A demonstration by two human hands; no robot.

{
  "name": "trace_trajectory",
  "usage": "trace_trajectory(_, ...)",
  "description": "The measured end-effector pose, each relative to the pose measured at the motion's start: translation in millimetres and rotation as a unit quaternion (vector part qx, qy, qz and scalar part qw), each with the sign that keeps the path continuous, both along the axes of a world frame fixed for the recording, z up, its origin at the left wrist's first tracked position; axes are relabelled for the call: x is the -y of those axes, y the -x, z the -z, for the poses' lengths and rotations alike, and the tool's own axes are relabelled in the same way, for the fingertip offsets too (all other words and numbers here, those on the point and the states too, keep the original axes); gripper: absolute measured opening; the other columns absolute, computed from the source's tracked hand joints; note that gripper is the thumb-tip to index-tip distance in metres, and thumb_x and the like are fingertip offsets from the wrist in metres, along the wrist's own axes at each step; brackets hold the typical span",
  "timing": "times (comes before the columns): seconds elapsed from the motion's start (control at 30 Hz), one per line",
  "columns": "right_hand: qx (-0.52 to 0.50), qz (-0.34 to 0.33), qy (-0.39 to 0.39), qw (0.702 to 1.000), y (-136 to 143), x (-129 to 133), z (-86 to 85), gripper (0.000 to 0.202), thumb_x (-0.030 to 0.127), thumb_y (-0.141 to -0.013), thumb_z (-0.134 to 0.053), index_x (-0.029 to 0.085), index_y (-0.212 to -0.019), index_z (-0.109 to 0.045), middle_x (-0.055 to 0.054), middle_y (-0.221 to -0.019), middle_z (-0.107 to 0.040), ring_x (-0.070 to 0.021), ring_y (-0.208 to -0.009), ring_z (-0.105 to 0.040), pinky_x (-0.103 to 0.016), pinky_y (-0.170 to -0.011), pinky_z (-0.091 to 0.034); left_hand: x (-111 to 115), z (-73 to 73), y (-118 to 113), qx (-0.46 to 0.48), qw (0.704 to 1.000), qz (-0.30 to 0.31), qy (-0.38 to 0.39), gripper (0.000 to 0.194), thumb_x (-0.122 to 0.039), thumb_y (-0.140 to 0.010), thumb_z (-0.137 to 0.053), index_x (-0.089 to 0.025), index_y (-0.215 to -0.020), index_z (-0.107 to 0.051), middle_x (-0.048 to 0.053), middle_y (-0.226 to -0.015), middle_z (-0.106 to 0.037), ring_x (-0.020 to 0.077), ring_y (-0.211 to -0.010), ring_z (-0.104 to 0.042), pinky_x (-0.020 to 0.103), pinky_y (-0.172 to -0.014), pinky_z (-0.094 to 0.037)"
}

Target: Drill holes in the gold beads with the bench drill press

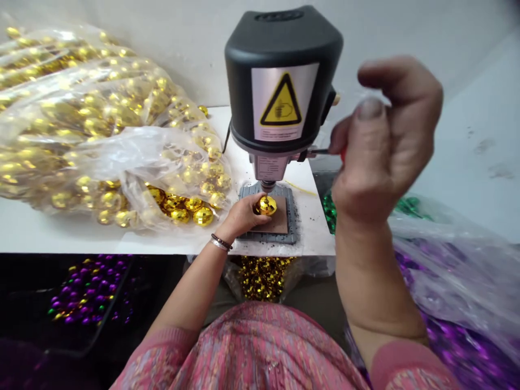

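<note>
The left hand [247, 212], thumb and fingers closed around a gold ball [268, 206], sits beneath the drill [282, 92] and over a brown board [280, 221], while the right hand [385, 135], loosely curled, forefinger lifted off the thumb, holds the lever [325, 151] at its red end

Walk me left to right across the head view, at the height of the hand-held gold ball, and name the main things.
Clear plastic bag of gold balls → left hand → gold ball in its fingers → right wrist.
</note>
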State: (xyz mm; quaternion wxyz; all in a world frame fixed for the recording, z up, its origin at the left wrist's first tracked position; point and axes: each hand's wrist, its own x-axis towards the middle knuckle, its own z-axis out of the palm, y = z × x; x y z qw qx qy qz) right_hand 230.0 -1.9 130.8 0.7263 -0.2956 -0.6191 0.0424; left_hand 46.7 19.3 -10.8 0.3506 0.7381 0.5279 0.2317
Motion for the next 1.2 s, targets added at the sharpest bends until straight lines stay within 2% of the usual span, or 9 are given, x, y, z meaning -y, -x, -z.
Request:
trace_trajectory(0.13, 0.001, 0.046, -0.005, 0.999, 3, 22, 30.4, 0.023, 0.027, -0.102, -0.051, 0.025, -0.118, -0.068, 0.005, -0.091, -0.066, 0.0019, -0.061, -0.054, -0.015, -0.062, -0.047, 0, -2.2, 0, 0.004, 1.0, 0.018, 0.0, 0.051, -0.019, -0.072, -0.082, -0.02, -0.122, -0.072, 0.001, -0.109, -0.078, 0.0232, -0.1, -0.071, 0.033, -0.091, -0.055)
trace_trajectory(0.27, 0.028, 0.115, 0.017, 0.993, 3, 26, 50.5, 0.025, 0.03, -0.102, -0.052, 0.03, -0.12, -0.069, 0.003, -0.103, -0.069, -0.0019, -0.067, -0.059, -0.021, -0.07, -0.053, 1, -2.2, 0, 0.019, 1.0, 0.022, -0.006, 0.047, -0.019, -0.071, -0.081, -0.02, -0.117, -0.072, 0.0, -0.105, -0.078, 0.0225, -0.098, -0.07, 0.032, -0.089, -0.054)
trace_trajectory(0.43, 0.021, 0.127, -0.006, 0.992, 4, 24, 57.7, 0.024, 0.024, -0.101, -0.052, 0.03, -0.118, -0.069, 0.004, -0.085, -0.063, -0.0012, -0.062, -0.056, -0.019, -0.066, -0.05, 1, 1.0, 0, 0.034, 0.999, 0.017, -0.007, 0.05, -0.02, -0.071, -0.081, -0.019, -0.12, -0.07, 0.001, -0.106, -0.078, 0.022, -0.096, -0.07, 0.032, -0.089, -0.055)
trace_trajectory(0.67, -0.033, 0.107, -0.028, 0.993, 10, 21, 66.1, 0.018, 0.024, -0.099, -0.055, 0.026, -0.111, -0.068, 0.004, -0.074, -0.056, -0.0029, -0.059, -0.054, -0.021, -0.062, -0.045, -2, 4.9, 2, 0.061, 0.997, 0.036, 0.01, 0.044, -0.021, -0.072, -0.08, -0.02, -0.115, -0.07, 0.0, -0.102, -0.077, 0.0219, -0.096, -0.07, 0.031, -0.087, -0.053)
trace_trajectory(0.83, -0.058, 0.102, -0.036, 0.992, 13, 19, 68.9, 0.014, 0.026, -0.1, -0.054, 0.023, -0.107, -0.065, 0.004, -0.078, -0.057, -0.0022, -0.059, -0.055, -0.02, -0.059, -0.045, -2, 6.5, 3, 0.076, 0.996, 0.046, 0.024, 0.045, -0.022, -0.072, -0.081, -0.02, -0.115, -0.07, 0.0, -0.103, -0.077, 0.0221, -0.097, -0.07, 0.03, -0.086, -0.052)
trace_trajectory(1.0, -0.057, 0.09, -0.022, 0.994, 14, 20, 85.1, 0.013, 0.024, -0.101, -0.052, 0.018, -0.104, -0.062, 0.003, -0.074, -0.054, -0.001, -0.057, -0.053, -0.017, -0.055, -0.044, -1, 4.8, 2, 0.062, 0.997, 0.041, 0.016, 0.044, -0.02, -0.072, -0.08, -0.02, -0.116, -0.07, 0.0, -0.102, -0.076, 0.022, -0.096, -0.07, 0.03, -0.086, -0.051)
trace_trajectory(1.1, -0.063, 0.091, -0.041, 0.993, 16, 20, 78.8, 0.012, 0.024, -0.101, -0.052, 0.017, -0.101, -0.061, 0.005, -0.069, -0.048, 0.0002, -0.055, -0.052, -0.015, -0.054, -0.041, 0, 3.4, 1, 0.048, 0.998, 0.043, 0.01, 0.043, -0.02, -0.073, -0.079, -0.02, -0.114, -0.07, -0.001, -0.1, -0.076, 0.0217, -0.095, -0.069, 0.03, -0.084, -0.052)
trace_trajectory(1.2, -0.063, 0.107, -0.086, 0.989, 15, 11, 46.2, 0.015, 0.028, -0.101, -0.054, 0.016, -0.103, -0.063, 0.005, -0.075, -0.053, 0.0032, -0.054, -0.051, -0.013, -0.053, -0.036, 1, 3.9, 1, 0.017, 0.999, 0.031, -0.004, 0.044, -0.023, -0.074, -0.08, -0.019, -0.117, -0.07, 0.002, -0.104, -0.077, 0.0233, -0.096, -0.07, 0.033, -0.086, -0.052)
